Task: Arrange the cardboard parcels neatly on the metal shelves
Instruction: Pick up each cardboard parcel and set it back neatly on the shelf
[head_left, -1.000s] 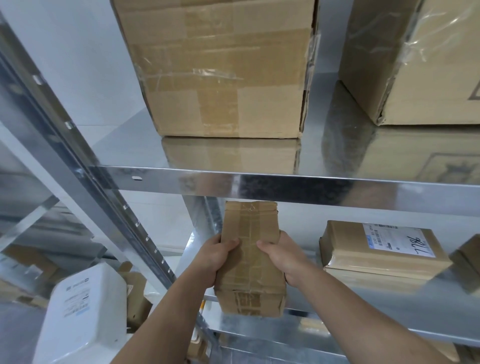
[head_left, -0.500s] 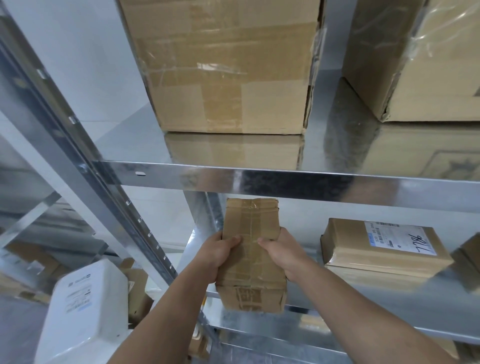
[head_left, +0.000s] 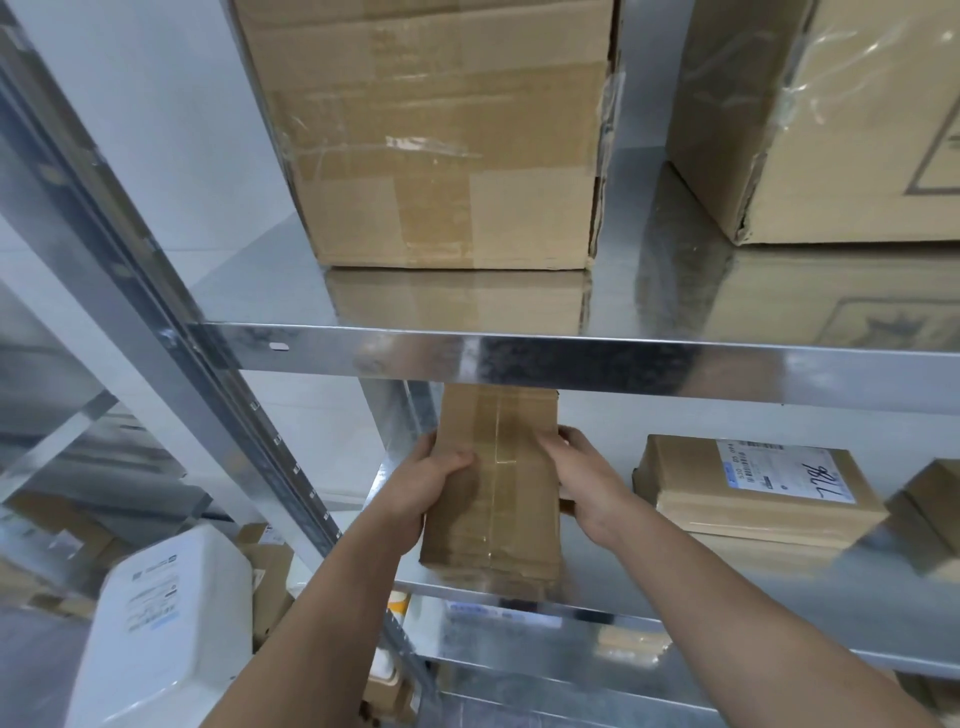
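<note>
Brown cardboard w/ clear tape down the middle: that's the small parcel (head_left: 498, 493), no label or writing visible on its top face. The only readable writing is on the flat parcel (head_left: 753, 499) just to the right. It has a white label (head_left: 784, 470) with black marker that looks like "78L" (1st digit unsure) plus barcode and print too small to read. The white plastic container (head_left: 166, 623) at lower left carries blue and grey print, also too small to read.

Both forearms reach up and forward from the bottom of the frame, converging on the small parcel. The left hand (head_left: 421, 488) grips its left side, thumb lying across the top face, fingers wrapped out of sight. The right hand (head_left: 587, 483) grips the right side, fingers curled over the edge, palm against the side wall.

The small parcel sits lengthwise at the left end of the lower shelf (head_left: 727, 587), beside the metal upright (head_left: 182, 291). Its near end is at the shelf's front lip, and its far end is hidden behind the front edge of the upper shelf (head_left: 571, 358). Can't tell if it rests on the metal or hangs just above; that bit is blurred.

On the upper shelf stand 2 big boxes, well apart: the left box (head_left: 441, 130) with peeling tape and the right box (head_left: 831, 119) under loose plastic film. Another parcel (head_left: 930, 499) pokes in at the right edge.
</note>
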